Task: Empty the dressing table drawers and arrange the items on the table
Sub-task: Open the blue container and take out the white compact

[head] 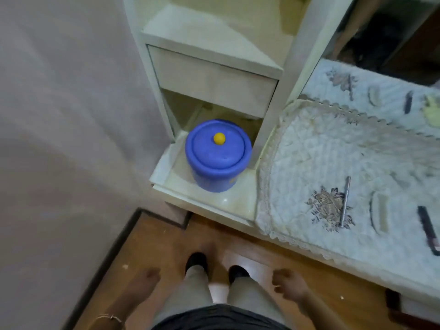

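Two hands: left hand (148, 278), right hand (287, 283) empty, fingers (277, 277) loosely curled.
Tub (217, 154): under shut drawer (212, 84); hasty reach may topple it.

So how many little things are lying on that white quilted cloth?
3: a thin grey stick across the embroidered flower, a cream oval piece to its right, and a black slim bar at the right edge. More may lie out of view.

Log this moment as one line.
left hand: idle, empty | right hand: idle, empty | drawer: closed | blue container: lidded, below drawer
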Motion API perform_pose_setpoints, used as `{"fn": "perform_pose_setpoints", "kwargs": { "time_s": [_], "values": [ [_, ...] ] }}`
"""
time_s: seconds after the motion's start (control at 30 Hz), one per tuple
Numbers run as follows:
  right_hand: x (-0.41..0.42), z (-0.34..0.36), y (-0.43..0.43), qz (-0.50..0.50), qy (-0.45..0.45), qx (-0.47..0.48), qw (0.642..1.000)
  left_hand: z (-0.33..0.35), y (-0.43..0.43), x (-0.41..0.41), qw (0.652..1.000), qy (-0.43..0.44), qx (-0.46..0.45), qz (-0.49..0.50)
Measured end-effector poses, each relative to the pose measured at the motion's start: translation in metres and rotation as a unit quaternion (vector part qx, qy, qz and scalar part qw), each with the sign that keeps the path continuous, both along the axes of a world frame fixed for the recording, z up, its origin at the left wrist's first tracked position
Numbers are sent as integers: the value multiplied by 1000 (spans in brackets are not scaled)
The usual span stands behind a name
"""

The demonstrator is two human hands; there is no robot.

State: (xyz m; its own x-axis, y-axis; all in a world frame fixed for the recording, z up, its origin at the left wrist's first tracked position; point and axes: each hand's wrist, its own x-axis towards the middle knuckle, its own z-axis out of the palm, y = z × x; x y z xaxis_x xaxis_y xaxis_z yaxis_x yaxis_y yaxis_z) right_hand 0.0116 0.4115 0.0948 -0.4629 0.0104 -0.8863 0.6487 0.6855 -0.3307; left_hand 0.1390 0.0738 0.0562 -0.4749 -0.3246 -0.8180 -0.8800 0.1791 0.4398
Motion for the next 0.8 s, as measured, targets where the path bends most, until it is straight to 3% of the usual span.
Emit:
{"fn": "perform_pose_setpoints", "kwargs": {
  "time_s": [0.1, 0.2, 0.33, 0.43, 0.53, 0.63, 0.8],
  "values": [
    [3, 10, -31, 26, 41, -4, 999, 28, -19, -46, 995, 58, -9, -81],
    [-14, 44, -64, 111, 132, -33, 984, 81, -22, -89, 975, 176, -8, -136],
    [-54, 108, -103, 94, 269, -124, 950, 134, -17, -143, 928, 364, -27, -78],
    [-88, 149, -127, 71, 379, -162, 908, 162, -8, -181, 889, 448, -74, -65],
    [-117, 175, -153, 91, 490, -153, 853, 176, 3, -207, 873, 455, -131, -118],
    [-139, 183, -177, 127, 570, -104, 805, 171, 8, -219, 885, 419, -131, -157],
    [-156, 162, -194, 217, 551, -12, 806, 162, 5, -222, 897, 399, -110, -154]
  ]
}}
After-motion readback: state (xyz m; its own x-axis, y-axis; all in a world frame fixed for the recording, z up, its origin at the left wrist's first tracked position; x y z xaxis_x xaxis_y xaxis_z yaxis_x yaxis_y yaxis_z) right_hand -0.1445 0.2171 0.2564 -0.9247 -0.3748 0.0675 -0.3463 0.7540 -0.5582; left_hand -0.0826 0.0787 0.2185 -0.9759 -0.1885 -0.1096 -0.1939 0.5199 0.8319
